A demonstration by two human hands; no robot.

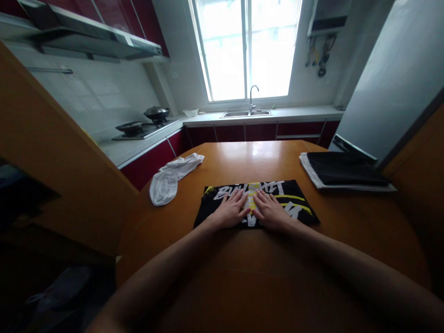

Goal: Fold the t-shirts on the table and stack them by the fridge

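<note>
A black garment (298,194) with white lettering and yellow marks lies folded into a flat rectangle on the wooden table (222,268). My left hand (231,210) rests flat on its middle with the fingers spread forward. Beside it my right hand (272,209) presses flat on the same cloth, fingers also apart. The two thumbs nearly meet, and both hands cover part of the print. Neither hand grips anything.
A crumpled white cloth (175,178) lies at the table's left side. At the right sits a folded stack with a black cloth (347,169) on white. Beyond the table are a sink (239,114), a stove with a lidded pan (157,112), and a fridge (391,78).
</note>
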